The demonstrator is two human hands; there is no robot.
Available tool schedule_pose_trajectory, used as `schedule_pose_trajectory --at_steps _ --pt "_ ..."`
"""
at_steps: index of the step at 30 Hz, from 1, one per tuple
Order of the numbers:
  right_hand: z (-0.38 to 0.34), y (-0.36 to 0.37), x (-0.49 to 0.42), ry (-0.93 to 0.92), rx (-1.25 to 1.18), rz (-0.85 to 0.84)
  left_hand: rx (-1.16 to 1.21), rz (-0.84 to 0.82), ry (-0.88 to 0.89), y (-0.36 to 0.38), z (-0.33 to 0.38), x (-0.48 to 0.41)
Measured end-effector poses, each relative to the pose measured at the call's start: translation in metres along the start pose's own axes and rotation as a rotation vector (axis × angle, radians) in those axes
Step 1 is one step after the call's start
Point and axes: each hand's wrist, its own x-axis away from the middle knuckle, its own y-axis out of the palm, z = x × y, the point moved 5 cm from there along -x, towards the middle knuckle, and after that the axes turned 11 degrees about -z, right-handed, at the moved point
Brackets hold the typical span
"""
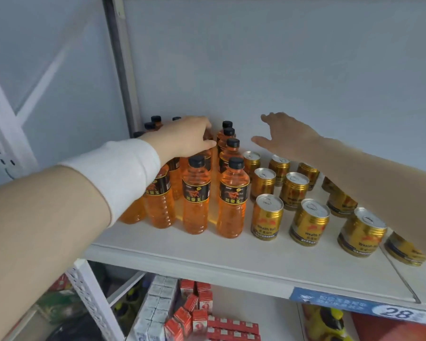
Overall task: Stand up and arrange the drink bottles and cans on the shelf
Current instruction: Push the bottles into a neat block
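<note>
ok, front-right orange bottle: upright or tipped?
Upright. The front-right orange bottle stands on its base on the shelf, black cap on top.

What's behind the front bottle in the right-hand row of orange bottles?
Behind that front bottle stand three more black-capped orange bottles in a line toward the back wall. Their lower bodies are hidden.

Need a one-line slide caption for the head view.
Left hand on the upright orange bottles; right hand open above the gold cans on the shelf.
</note>
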Motion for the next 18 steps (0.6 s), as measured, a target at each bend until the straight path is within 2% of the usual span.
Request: schedule_pose_trajectory --at_steps 3,6,10,18 --pt "-0.011 0.015 0.015 0.027 -0.373 0.036 0.096 -0.044 0.029 0.018 -0.012 0.013" --pt "-0.023 0.052 0.038 0.031 -0.579 0.041 0.151 -0.122 0.045 0.04 -0.024 0.025" --pt "-0.035 0.1 0.047 0.102 -0.709 -0.014 0.254 -0.141 0.104 0.055 -0.037 0.024" --pt "-0.036 0.111 0.048 0.247 -0.827 0.17 0.407 -0.084 0.236 0.063 -0.04 0.013"
